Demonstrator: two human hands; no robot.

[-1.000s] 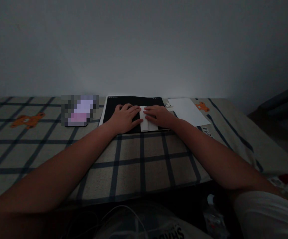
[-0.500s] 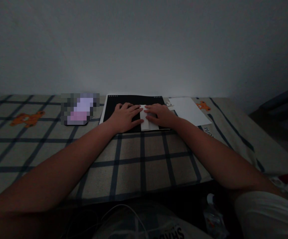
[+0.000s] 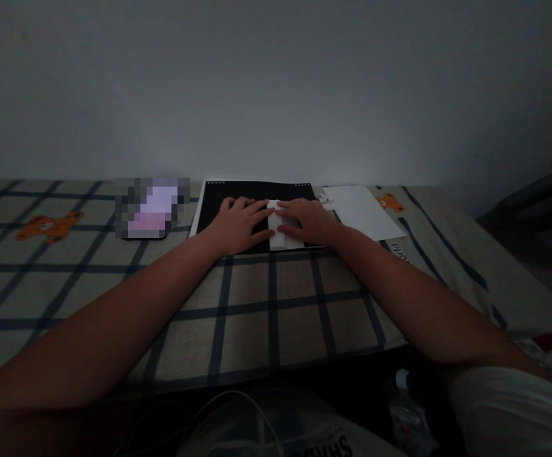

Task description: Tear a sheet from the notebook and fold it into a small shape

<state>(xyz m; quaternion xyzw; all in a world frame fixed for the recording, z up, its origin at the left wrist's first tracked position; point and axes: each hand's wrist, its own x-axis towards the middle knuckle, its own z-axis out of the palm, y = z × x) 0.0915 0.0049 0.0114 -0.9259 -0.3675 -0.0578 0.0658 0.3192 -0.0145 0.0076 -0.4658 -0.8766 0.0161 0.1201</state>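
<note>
A narrow folded piece of white paper [image 3: 277,236] lies on a black sheet or pad [image 3: 266,189] with small holes along its far edge. My left hand [image 3: 241,225] rests flat with fingers spread, its fingertips touching the paper's left edge. From the other side, my right hand [image 3: 307,220] lies over the paper's right part, fingers stretched out and apart, hiding some of it. Both hands press down on the paper and neither grasps it.
A white sheet [image 3: 364,212] lies right of the pad, with small paper scraps beside it. On the left is a phone with a blurred screen [image 3: 154,206]. A checked cloth [image 3: 256,285] covers the table, which meets a wall. A plastic bottle [image 3: 409,412] is below the edge.
Hardly anything differs. Both hands stay on the folded paper, and the view has shifted very slightly.
</note>
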